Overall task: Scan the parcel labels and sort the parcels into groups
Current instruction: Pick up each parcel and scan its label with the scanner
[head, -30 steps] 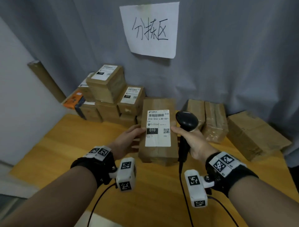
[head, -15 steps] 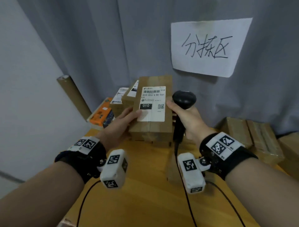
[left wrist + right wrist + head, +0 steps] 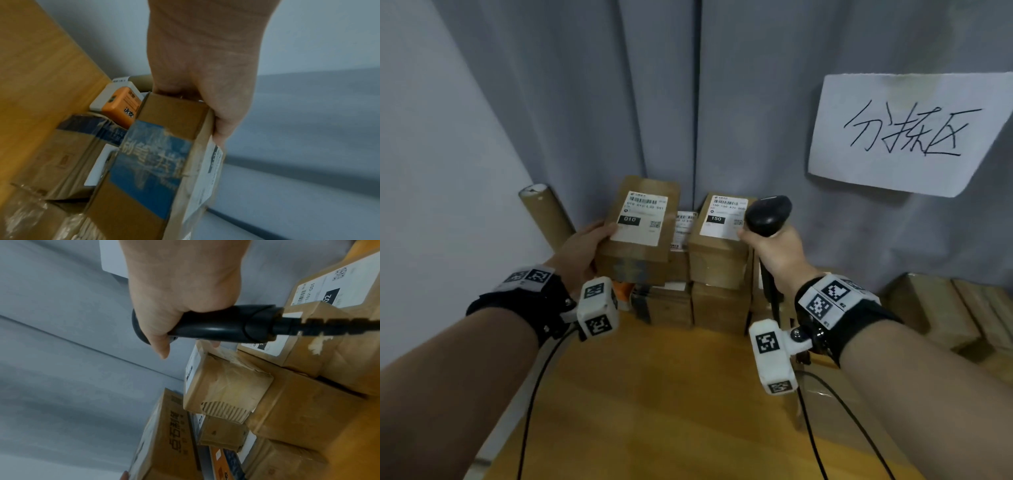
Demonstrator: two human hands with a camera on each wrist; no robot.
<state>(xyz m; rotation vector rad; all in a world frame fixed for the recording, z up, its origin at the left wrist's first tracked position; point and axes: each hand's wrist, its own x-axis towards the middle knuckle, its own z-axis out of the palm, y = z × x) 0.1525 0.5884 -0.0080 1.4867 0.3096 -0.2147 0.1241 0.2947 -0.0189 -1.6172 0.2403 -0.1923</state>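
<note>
My left hand (image 3: 585, 250) grips a brown cardboard parcel (image 3: 640, 229) by its left edge, thumb on the white label marked 010. I hold it over the left side of a stack of parcels (image 3: 688, 301) at the back left of the wooden table. In the left wrist view the parcel (image 3: 156, 162) shows blue tape on its end, with my hand (image 3: 205, 81) above it. My right hand (image 3: 774, 253) holds a black barcode scanner (image 3: 768, 214) just right of a parcel labelled 150 (image 3: 722, 240). The right wrist view shows the scanner handle (image 3: 216, 324) in my fist (image 3: 180, 293).
A cardboard tube (image 3: 548, 219) leans in the left corner. An orange box (image 3: 121, 107) lies under the held parcel. More brown parcels (image 3: 945, 308) sit at the right. A grey curtain carries a handwritten paper sign (image 3: 907, 133). The scanner cable (image 3: 811, 428) trails over the table (image 3: 654, 394).
My left hand has carried the 010 parcel left and back over the stack. My right hand has come off the parcel and keeps only the scanner. The view has swung left.
</note>
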